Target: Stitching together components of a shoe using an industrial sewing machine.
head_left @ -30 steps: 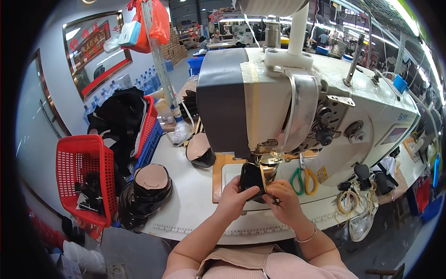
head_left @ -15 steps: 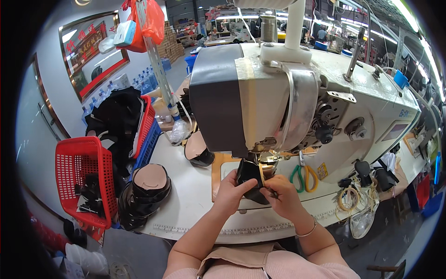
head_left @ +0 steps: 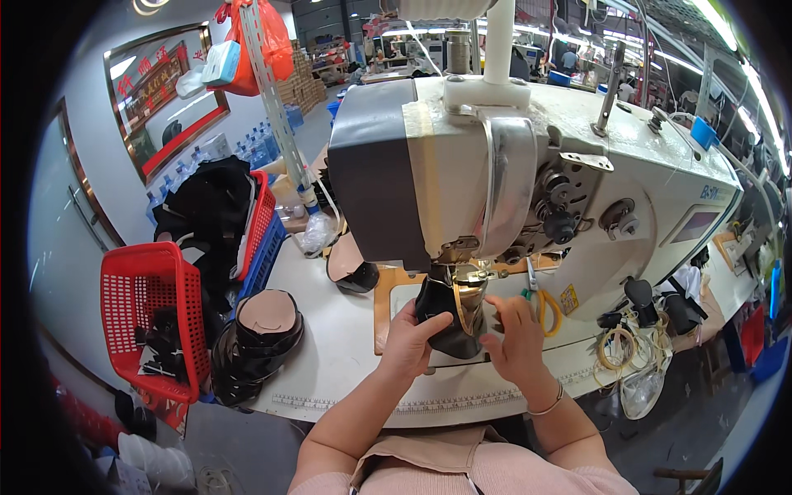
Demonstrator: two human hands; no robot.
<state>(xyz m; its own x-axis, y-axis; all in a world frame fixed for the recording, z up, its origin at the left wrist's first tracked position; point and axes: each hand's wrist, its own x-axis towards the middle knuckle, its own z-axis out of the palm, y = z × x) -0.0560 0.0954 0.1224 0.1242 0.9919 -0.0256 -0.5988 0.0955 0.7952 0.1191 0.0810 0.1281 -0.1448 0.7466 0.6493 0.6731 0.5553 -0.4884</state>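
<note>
Under the needle area of a large white and grey sewing machine [head_left: 462, 177] sits a black shoe upper [head_left: 456, 340], its pale lining edge facing right. My left hand [head_left: 408, 340] grips the upper's left side, thumb on top and fingers underneath. Just to the right of the upper, my right hand [head_left: 516, 338] is off it, fingers bent and apart, with nothing visible in them. Behind that hand lie scissors [head_left: 547, 313] with yellow and green handles; the green one is mostly hidden.
To the left stand a stack of black uppers [head_left: 247, 355], another black piece [head_left: 353, 274] with a pinkish lining, and a red basket [head_left: 153, 256] with black scraps. At the right lie tape rolls [head_left: 617, 348]. A ruler strip [head_left: 462, 405] runs along the table's front edge [head_left: 355, 419].
My right hand has let go of the upper's right edge and moved right, its fingers spreading. The left hand keeps its grip. The machine appears slightly farther left in view.
</note>
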